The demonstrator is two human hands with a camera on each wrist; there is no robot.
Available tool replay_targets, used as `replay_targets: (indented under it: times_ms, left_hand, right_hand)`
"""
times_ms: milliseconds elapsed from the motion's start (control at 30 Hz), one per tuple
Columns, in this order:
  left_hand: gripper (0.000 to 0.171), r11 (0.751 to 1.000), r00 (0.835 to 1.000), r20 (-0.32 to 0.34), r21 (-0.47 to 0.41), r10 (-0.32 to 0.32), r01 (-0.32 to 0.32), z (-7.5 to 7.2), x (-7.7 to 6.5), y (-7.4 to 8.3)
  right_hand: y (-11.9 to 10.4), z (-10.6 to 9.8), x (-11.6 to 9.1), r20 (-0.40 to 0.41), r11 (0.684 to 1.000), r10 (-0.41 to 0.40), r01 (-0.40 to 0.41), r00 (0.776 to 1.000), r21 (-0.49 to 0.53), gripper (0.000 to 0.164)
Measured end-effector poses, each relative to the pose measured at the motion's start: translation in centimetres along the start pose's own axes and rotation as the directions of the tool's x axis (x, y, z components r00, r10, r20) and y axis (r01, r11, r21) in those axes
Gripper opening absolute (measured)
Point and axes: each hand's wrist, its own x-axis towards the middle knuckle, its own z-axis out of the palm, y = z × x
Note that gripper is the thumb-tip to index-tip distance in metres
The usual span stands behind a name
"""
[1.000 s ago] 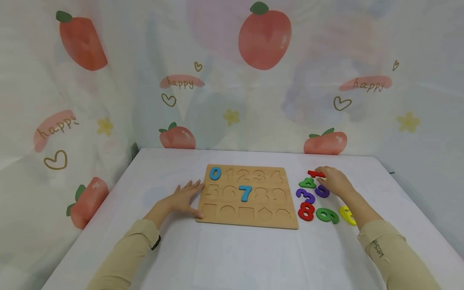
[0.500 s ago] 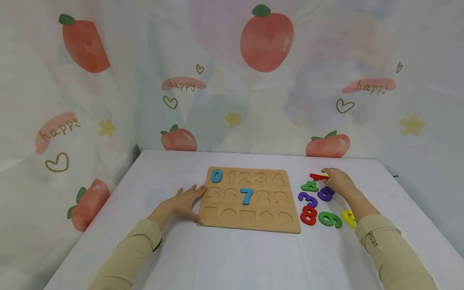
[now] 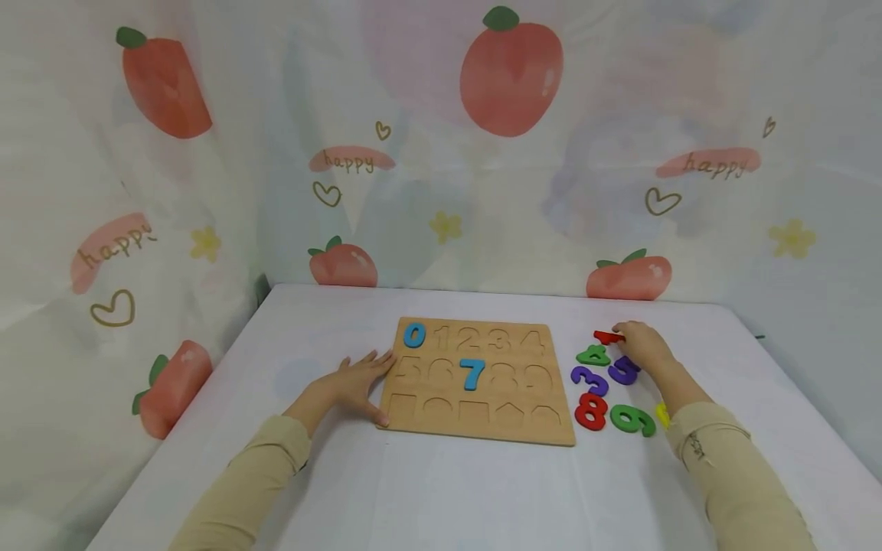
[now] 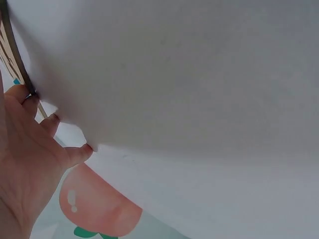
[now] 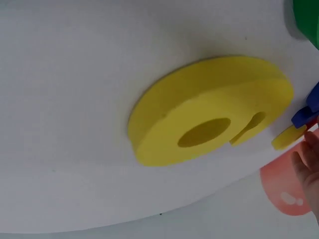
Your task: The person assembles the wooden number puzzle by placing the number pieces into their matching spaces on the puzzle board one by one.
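My left hand (image 3: 354, 386) rests at the left edge of a wooden number board (image 3: 441, 417), fingers spread and straight. A blue number 0 (image 3: 414, 335) and a blue number 7 (image 3: 472, 374) lie in the board's recesses. My right hand (image 3: 644, 346) reaches down at the right end of a red number 1 (image 3: 606, 337), covering part of it. In the right wrist view, that hand's fingers (image 5: 311, 157) are at the frame edge, near a small yellow piece (image 5: 289, 137). Its thumb and index grip are hidden, so I cannot tell whether it pinches anything.
Right of the board lie a green 4 (image 3: 594, 354), purple 3 (image 3: 589, 379), purple 5 (image 3: 623, 370), red 8 (image 3: 591, 412) and green 6 (image 3: 632, 420). A larger yellow number (image 5: 209, 112) lies under my right forearm. A patterned curtain (image 3: 441, 153) stands behind the table.
My right hand has shifted slightly right along the red 1, and the yellow bit beside it is now covered. The sleeve hides more of the front yellow number. My left hand stays put.
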Motion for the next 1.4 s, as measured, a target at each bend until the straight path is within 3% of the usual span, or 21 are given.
replay_targets:
  times_ms: [733,1100,1233,1400]
  left_hand:
    - [0.119,1.000,1.000,-0.012,-0.026,0.001,-0.001,0.2,0.2,-0.2]
    - [0.117,1.000,1.000,-0.009,-0.019,-0.005,0.005,0.0,-0.2,0.4]
    - [0.117,1.000,1.000,-0.013,-0.010,0.003,-0.003,-0.1,-0.1,0.5]
    - [0.117,1.000,1.000,-0.010,-0.002,0.003,-0.003,-0.3,-0.1,0.5]
  right_hand:
    - [-0.5,0.1,0.4,-0.042,0.999,-0.002,0.000,0.999,-0.041,0.009]
    - [-1.4,0.1,-0.3,-0.127,0.996,-0.020,0.031,0.992,0.089,0.007]
    - [-2.5,-0.4,-0.2,-0.136,0.990,-0.009,0.028,0.991,0.135,0.011]
    - [-4.0,-1.0,0.1,-0.146,0.985,-0.006,0.031,0.989,0.171,0.030]
